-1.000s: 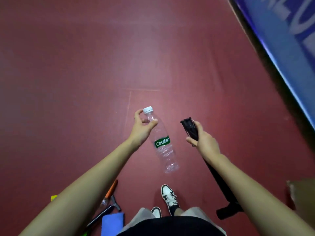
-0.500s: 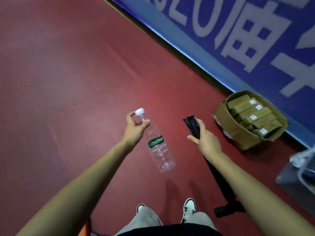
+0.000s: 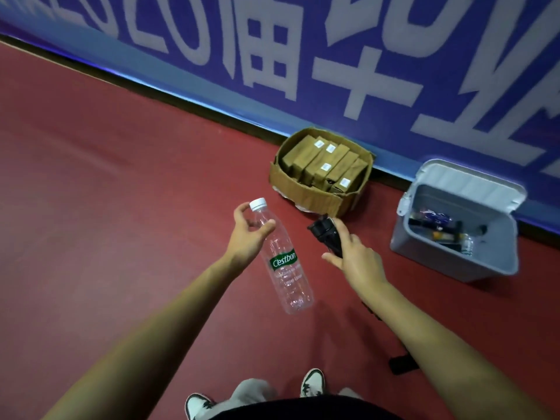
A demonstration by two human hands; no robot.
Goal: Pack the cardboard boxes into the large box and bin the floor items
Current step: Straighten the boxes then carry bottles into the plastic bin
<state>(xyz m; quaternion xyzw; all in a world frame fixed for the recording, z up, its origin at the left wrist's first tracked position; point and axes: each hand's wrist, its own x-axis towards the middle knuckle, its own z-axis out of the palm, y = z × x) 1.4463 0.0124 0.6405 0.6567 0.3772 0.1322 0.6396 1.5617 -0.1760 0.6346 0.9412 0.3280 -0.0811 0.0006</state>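
Observation:
My left hand (image 3: 247, 237) pinches the neck of an empty clear plastic bottle (image 3: 285, 268) with a white cap and a green label, which hangs bottom down above the floor. My right hand (image 3: 354, 259) grips a long black folded object (image 3: 325, 236); its far end sticks out past my fingers and the rest runs back under my forearm. Ahead by the wall stands the large open cardboard box (image 3: 306, 192) with several small cardboard boxes (image 3: 324, 163) packed upright inside. To its right is a grey bin (image 3: 448, 253), lid up, with dark items in it.
A blue banner wall (image 3: 333, 56) with white lettering runs along the far side of the red floor (image 3: 106, 192). My shoes (image 3: 312, 383) show at the bottom edge.
The view has swung right: the cardboard box has moved toward the middle and the grey bin has come fully into sight. Both hands keep their hold on the bottle and the black object.

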